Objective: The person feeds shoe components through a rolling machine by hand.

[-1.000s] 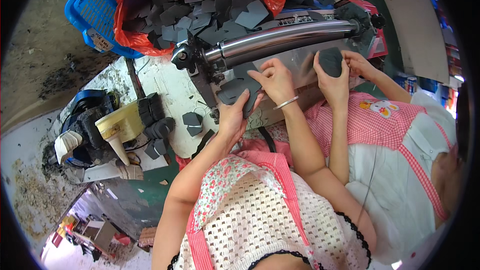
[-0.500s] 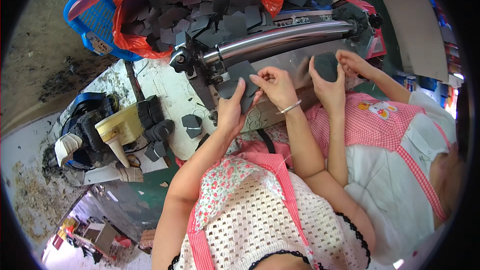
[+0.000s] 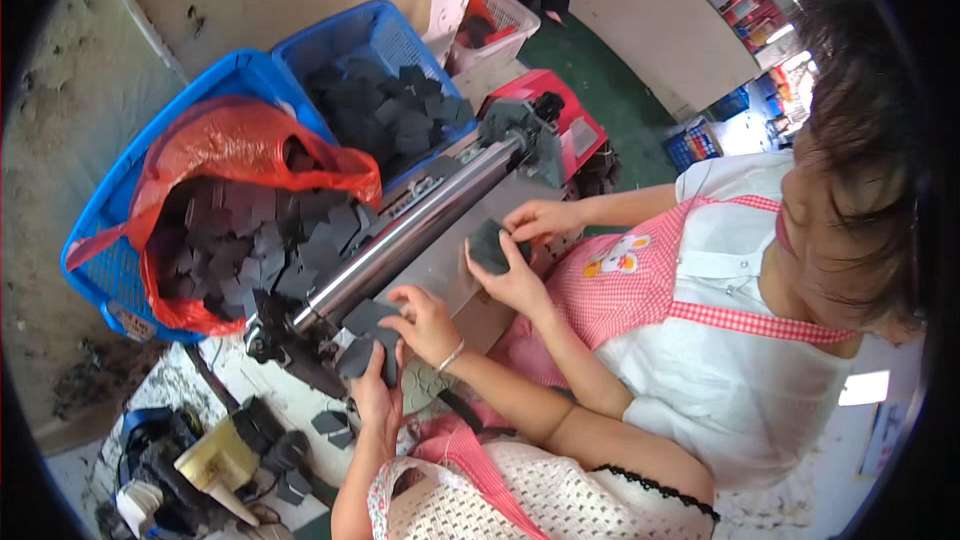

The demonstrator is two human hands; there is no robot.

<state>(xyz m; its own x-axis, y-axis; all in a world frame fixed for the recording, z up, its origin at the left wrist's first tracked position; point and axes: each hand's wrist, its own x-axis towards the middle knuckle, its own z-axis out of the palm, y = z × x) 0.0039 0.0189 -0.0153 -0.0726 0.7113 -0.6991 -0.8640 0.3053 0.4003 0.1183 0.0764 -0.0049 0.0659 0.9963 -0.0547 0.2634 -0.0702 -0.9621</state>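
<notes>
My left hand (image 3: pixel 374 402) is closed around a few flat dark grey pieces (image 3: pixel 366 358), its thumb lying across them. Beside it, my right hand (image 3: pixel 432 332), with a bracelet at the wrist, has thumb and fingertips pinched at the edge of a dark grey piece (image 3: pixel 368 317). Whether that piece is separate from those in my left hand is hard to make out. Both hands are just in front of a machine with a long shiny metal roller (image 3: pixel 405 235). To the right, a co-worker's hands (image 3: pixel 510 265) hold a stack of similar dark pieces (image 3: pixel 488 248).
Beyond the roller stands a blue basket (image 3: pixel 100 285) lined with a red bag (image 3: pixel 265 140), full of dark pieces. A second blue basket (image 3: pixel 375 25) holds more. At lower left are a tape dispenser (image 3: pixel 215 465) and bundled dark pieces (image 3: pixel 285 452). The co-worker's checked apron (image 3: pixel 570 300) is close at right.
The view has swung, so the scene sits turned, with more of the co-worker and the second basket showing. My hands stay together at the dark pieces.
</notes>
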